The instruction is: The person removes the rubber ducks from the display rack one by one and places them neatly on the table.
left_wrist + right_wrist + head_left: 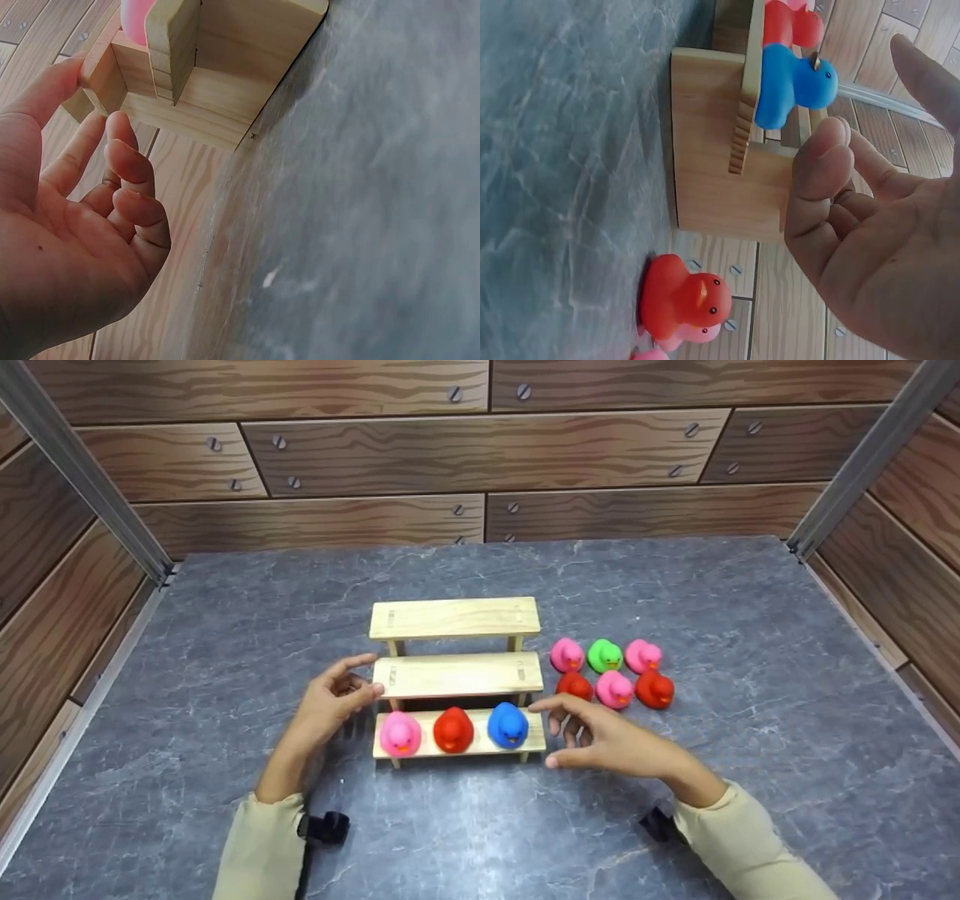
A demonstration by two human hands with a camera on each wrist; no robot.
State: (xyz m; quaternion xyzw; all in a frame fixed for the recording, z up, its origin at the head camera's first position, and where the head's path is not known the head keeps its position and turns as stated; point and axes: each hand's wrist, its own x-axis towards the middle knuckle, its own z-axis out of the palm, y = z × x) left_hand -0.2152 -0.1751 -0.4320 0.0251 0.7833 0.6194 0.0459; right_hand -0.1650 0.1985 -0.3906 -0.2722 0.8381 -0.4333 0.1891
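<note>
A three-tier wooden stand has its bare top shelf [454,619] at the back and a bare middle shelf [457,675] below it. On the lowest shelf [426,746] sit a pink rubber duck [400,733], a red rubber duck [453,729] and a blue rubber duck [508,725], in a row. My left hand [330,701] has thumb and index fingertips at the middle shelf's left end, its other fingers loosely bent. Beside the lowest shelf's right end is my right hand [607,739], fingers loosely bent and nothing between them, index fingertip near the blue duck.
Right of the stand, more ducks stand in two rows: a green duck [604,656] between two pink ones at the back, and a pink duck [615,690] between two red ones in front. Wood-patterned walls [480,450] enclose the grey tabletop [450,840].
</note>
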